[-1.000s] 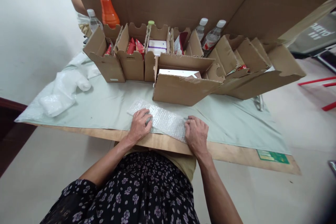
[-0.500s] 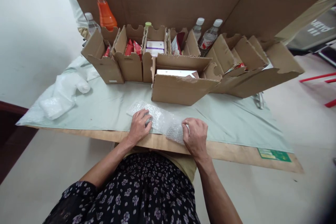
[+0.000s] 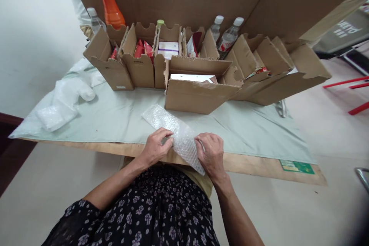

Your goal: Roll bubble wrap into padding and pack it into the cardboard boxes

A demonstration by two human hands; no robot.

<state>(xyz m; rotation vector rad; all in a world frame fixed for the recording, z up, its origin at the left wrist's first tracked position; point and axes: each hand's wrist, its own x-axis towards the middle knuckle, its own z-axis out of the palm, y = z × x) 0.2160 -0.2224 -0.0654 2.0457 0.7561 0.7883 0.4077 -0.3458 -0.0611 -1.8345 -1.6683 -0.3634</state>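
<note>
A long strip of clear bubble wrap [image 3: 184, 140] lies aslant over the table's front edge, its near end hanging toward my clothing. My left hand [image 3: 156, 147] pinches the strip's left edge between thumb and fingers. On the opposite edge, my right hand [image 3: 211, 152] is closed, with thumb and fingertips on the plastic. Just beyond the strip stands an open cardboard box [image 3: 198, 98] with a white carton [image 3: 191, 77] inside.
More open cardboard boxes [image 3: 144, 73] holding red packets and cartons line the back. Behind them stand an orange bottle [image 3: 113, 11] and clear bottles [image 3: 229, 38]. Loose bubble wrap [image 3: 62, 102] lies at the left. A green card [image 3: 296, 166] is at the right front edge.
The bubble wrap has turned more lengthwise, and its near end has come further over the table edge. My left hand has shifted right along it; my right hand is slightly further left.
</note>
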